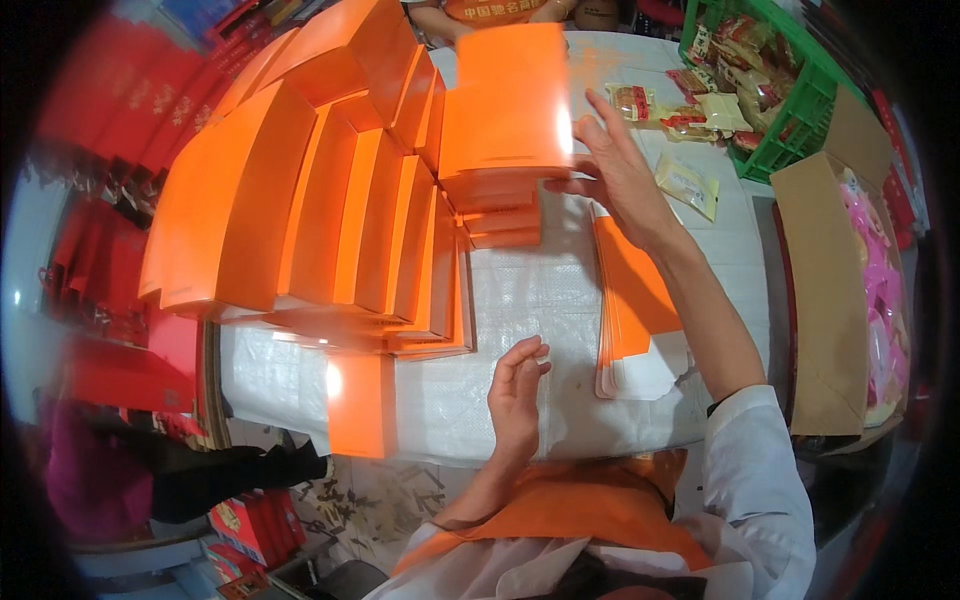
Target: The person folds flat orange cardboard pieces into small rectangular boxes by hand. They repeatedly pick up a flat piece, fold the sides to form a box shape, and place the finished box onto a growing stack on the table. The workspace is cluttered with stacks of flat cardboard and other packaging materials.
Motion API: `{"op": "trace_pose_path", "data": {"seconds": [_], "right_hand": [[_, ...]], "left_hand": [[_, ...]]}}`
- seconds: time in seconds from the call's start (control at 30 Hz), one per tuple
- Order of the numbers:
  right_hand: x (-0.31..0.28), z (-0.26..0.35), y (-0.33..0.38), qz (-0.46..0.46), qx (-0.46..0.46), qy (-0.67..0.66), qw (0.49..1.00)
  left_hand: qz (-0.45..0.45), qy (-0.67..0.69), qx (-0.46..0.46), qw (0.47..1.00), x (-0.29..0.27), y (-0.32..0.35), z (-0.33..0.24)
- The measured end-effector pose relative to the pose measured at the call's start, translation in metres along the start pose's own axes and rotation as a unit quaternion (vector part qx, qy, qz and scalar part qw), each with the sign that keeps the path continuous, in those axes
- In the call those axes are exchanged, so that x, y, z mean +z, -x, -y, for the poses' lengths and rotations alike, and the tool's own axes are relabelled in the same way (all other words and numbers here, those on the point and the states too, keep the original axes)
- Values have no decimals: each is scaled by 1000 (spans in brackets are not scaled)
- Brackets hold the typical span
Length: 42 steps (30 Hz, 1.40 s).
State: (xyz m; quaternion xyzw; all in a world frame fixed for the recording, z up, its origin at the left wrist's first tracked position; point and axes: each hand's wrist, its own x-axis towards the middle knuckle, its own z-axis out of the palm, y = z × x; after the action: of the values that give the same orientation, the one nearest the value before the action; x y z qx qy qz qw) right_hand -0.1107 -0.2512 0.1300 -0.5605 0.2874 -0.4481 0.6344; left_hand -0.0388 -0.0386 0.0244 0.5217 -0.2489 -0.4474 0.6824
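My right hand (pixel 622 165) reaches forward with its fingers spread, at the right edge of the top orange box (pixel 508 100) on a short stack. The fingertips are at the box's side; whether they press on it I cannot tell. Over the near part of the table hangs my left hand (pixel 515 385), its fingers loosely bent and slightly apart, with nothing seen in them. Between my arms lies a pile of flat orange-and-white card sheets (pixel 635 310). Left of the stack, many orange boxes (pixel 235 205) are piled in stepped rows, and one orange box (pixel 362 405) stands at the near table edge.
A white sheet (pixel 540 290) covers the table. At the far right a green crate (pixel 800 115) holds packaged food, with loose packets (pixel 705 115) beside it. A cardboard box (pixel 830 300) with pink packets stands right. Red bags (pixel 130 110) fill the left. Another person (pixel 490 12) is opposite.
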Motion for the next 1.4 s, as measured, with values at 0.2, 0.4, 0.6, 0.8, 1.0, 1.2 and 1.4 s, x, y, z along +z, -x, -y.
{"op": "trace_pose_path", "data": {"seconds": [0.2, 0.4, 0.6, 0.8, 1.0, 1.2, 1.4], "right_hand": [[-48, -29, 50, -3, 9, 178, 984], [-121, -80, 124, 2, -62, 671, 739], [-96, -110, 135, 28, -86, 708, 700], [-98, -109, 138, 29, -147, 652, 743], [-103, -79, 157, 96, -296, 511, 801], [-66, -63, 226, -30, 110, -41, 993], [-51, -71, 231, -134, 145, -337, 921]], "left_hand": [[16, -61, -17, 998, 4, -13, 6], [102, -272, 82, 953, 29, -43, 43], [203, -269, 8, 942, 79, -74, 60], [128, -374, 197, 897, 90, -63, 57], [84, -78, -58, 992, 96, -57, 16], [-6, 178, -59, 982, 77, -45, -13], [45, 38, -36, 998, 67, -11, 7]]}}
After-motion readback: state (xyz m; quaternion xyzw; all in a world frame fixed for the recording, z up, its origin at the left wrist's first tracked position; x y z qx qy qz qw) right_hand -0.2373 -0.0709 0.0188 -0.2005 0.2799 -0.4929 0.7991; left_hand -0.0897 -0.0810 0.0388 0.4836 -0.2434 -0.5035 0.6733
